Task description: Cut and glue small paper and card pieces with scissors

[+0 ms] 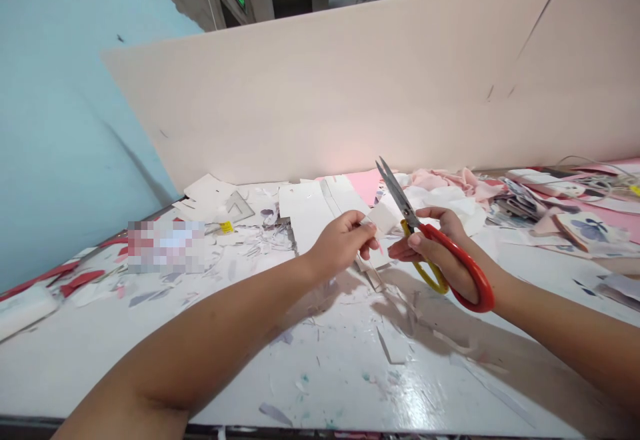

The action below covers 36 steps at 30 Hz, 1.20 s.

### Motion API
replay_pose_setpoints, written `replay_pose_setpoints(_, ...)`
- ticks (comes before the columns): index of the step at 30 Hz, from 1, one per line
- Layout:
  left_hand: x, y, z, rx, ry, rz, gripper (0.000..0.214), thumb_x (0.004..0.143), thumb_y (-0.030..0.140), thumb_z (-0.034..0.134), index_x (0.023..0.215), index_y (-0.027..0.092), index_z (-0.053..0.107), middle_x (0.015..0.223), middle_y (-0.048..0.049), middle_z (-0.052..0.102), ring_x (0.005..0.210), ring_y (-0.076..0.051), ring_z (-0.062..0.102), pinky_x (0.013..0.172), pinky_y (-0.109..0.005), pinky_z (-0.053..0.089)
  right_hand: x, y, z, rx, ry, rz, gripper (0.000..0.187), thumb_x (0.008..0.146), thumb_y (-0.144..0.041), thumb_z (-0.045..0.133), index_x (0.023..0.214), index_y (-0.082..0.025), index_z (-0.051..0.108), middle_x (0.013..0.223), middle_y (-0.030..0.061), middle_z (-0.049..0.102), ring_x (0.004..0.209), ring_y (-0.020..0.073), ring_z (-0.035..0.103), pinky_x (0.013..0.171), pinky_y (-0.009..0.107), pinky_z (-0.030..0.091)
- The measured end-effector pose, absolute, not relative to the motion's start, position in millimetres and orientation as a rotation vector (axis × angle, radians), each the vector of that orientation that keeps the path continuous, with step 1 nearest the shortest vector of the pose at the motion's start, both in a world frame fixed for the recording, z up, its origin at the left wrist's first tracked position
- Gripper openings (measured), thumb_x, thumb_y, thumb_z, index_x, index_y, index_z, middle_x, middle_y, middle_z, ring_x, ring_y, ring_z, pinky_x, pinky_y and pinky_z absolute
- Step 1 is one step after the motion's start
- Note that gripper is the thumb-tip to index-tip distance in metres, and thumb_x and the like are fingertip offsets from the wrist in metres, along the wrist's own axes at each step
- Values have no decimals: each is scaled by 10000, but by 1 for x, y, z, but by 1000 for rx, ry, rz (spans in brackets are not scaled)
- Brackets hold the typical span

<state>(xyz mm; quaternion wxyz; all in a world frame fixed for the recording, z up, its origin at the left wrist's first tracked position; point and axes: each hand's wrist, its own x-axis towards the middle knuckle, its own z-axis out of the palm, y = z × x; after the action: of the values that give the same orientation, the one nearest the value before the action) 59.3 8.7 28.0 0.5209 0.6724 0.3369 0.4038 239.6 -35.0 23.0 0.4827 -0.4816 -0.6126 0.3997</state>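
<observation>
Over the scrap-strewn table (pixel 320 387), my left fingers (pixel 367 243) pinch a small white card piece (pixel 383 219) beside the red-handled scissors (pixel 475 280) gripped in my right hand (pixel 440 247) (offcuts (pixel 393 347) everywhere, larger white sheets (pixel 305 213) lying uncut-looking on the far side).

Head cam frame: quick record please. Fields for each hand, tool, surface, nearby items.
left hand: pinches a small white paper piece
right hand: grips the scissors
tool: scissors, one red handle, one yellow, blades parted, tips up, beside the paper piece
surface: white table, strewn with paper scraps
nearby: pink fabric, floral printed sheet
</observation>
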Motion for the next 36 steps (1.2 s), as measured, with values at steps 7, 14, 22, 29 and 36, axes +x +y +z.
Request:
replay_pose_setpoints(7, 46, 29, 43, 1375, 831, 1226, 95, 710, 220, 524, 711, 181, 437, 732, -6, 607, 477, -40, 485, 431, -170, 298, 244, -33, 21, -1191, -1671, 871, 616, 693, -651, 497, 1102, -249, 274, 864, 88, 681, 859, 269, 619, 749, 460, 476)
replay_pose_setpoints(14, 42, 31, 54, 1327, 771, 1403, 92, 726, 208, 519, 774, 189, 443, 701, 12, 592, 410, -9, 376, 430, -162, 284, 240, -35, 21, -1285, -1757, 775, 421, 796, -619, 355, 952, -228, 356, 759, 32, 620, 530, 154, 560, 478, 293, 442)
replay_pose_setpoints(22, 44, 27, 55, 1340, 762, 1393, 79, 722, 203, 529, 747, 180, 458, 693, 11, 583, 410, -8, 370, 431, -166, 279, 261, -24, 22, -1519, -1856, 215, 396, 824, -581, 290, 949, -219, 390, 807, 84, 640, 716, 273, 610, 617, 407, 447)
replay_pose_setpoints(29, 43, 26, 56, 1380, 771, 1393, 70, 734, 219, 519, 755, 174, 469, 703, 15, 586, 424, -5, 379, 441, -165, 291, 254, -26, 21, -1400, -1900, 488, 391, 803, -569, 404, 988, -229, 353, 928, 95, 637, 794, 253, 612, 637, 372, 477)
replay_pose_setpoints(36, 43, 26, 57, 1381, 772, 1402, 86, 740, 225, 538, 755, 166, 477, 709, 7, 597, 418, -5, 377, 445, -172, 302, 245, -27, 5, -1136, -1819, 627, 615, 664, -628, 560, 1087, -256, 313, 1095, 126, 589, 967, 311, 581, 738, 426, 480)
